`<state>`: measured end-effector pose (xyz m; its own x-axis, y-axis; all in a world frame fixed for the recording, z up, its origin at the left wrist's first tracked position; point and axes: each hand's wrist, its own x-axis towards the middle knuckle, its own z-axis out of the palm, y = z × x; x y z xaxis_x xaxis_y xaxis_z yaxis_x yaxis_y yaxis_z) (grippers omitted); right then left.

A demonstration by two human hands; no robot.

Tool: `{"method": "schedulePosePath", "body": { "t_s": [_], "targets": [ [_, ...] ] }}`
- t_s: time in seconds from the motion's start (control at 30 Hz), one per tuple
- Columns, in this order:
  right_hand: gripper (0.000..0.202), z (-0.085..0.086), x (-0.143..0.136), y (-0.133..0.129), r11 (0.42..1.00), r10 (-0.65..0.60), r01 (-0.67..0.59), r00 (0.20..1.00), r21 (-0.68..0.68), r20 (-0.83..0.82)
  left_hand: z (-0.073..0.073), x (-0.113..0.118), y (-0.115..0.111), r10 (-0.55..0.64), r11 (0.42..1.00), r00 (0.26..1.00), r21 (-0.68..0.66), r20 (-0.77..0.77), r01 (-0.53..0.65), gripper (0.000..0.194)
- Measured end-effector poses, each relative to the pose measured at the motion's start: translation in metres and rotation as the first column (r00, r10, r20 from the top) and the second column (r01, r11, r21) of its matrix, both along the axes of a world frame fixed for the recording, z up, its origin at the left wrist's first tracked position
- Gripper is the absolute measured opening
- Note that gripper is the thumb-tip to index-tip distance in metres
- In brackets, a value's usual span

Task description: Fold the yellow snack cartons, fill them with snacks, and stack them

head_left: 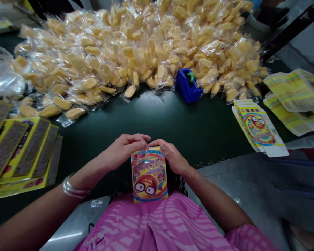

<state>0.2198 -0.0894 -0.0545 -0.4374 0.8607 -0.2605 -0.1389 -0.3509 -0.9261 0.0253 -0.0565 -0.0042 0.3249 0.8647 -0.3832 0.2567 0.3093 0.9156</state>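
Observation:
A small yellow printed carton point(149, 177), with a cartoon face in glasses on its front, stands upright at the table's near edge against my pink top. My left hand point(121, 150) is closed at the carton's upper left corner, thumb and fingertips together on the top edge. My right hand point(176, 158) grips the upper right corner, its thumb on the front and its fingers curled over the top. A small shiny spot shows near the left thumb tip; I cannot tell what it is. The carton's back and inside are hidden.
Plastic-wrapped yellow pieces point(104, 52) lie heaped across the back. A blue tape dispenser point(187, 85) stands before them. Flat cartons point(259, 127) and yellow printed sheets point(294, 94) are stacked at right. Yellow packs with brown speckled panels point(26, 150) lie at left on the dark green table point(151, 115).

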Motion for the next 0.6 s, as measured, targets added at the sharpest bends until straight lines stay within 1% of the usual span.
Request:
{"method": "schedulePosePath", "body": {
  "t_s": [0.07,0.13,0.23,0.3,0.4,0.5,0.6],
  "targets": [
    [0.065,0.004,-0.002,-0.001,1.000,0.001,-0.001,1.000,-0.021,0.012,-0.006,-0.001,0.004,0.011,1.000,1.000,-0.007,0.004,-0.011,0.028],
    [0.055,0.006,-0.004,-0.002,1.000,-0.015,0.017,0.998,-0.024,0.056,-0.009,-0.003,0.008,-0.004,1.000,1.000,0.007,-0.004,0.004,0.029],
    [0.041,0.007,-0.007,-0.003,0.998,-0.050,0.047,0.990,0.031,0.132,-0.009,-0.004,0.012,-0.051,0.999,0.998,0.005,-0.033,0.051,0.026],
    [0.036,0.008,-0.008,-0.004,0.995,-0.068,0.055,0.984,0.080,0.165,-0.009,-0.004,0.014,-0.057,0.998,0.998,-0.014,-0.029,0.057,0.025],
    [0.033,0.009,-0.009,-0.004,0.992,-0.079,0.059,0.980,0.112,0.182,-0.011,-0.004,0.016,-0.025,0.999,1.000,-0.039,-0.007,0.025,0.028],
    [0.033,0.010,-0.010,-0.004,0.994,-0.078,0.064,0.985,0.089,0.154,-0.014,-0.004,0.017,-0.015,0.997,1.000,-0.072,0.021,0.016,0.031],
    [0.034,0.010,-0.009,-0.003,0.996,-0.065,0.054,0.987,0.073,0.150,-0.014,-0.005,0.014,0.008,0.997,0.998,-0.082,0.057,-0.004,0.032]
  ]
}}
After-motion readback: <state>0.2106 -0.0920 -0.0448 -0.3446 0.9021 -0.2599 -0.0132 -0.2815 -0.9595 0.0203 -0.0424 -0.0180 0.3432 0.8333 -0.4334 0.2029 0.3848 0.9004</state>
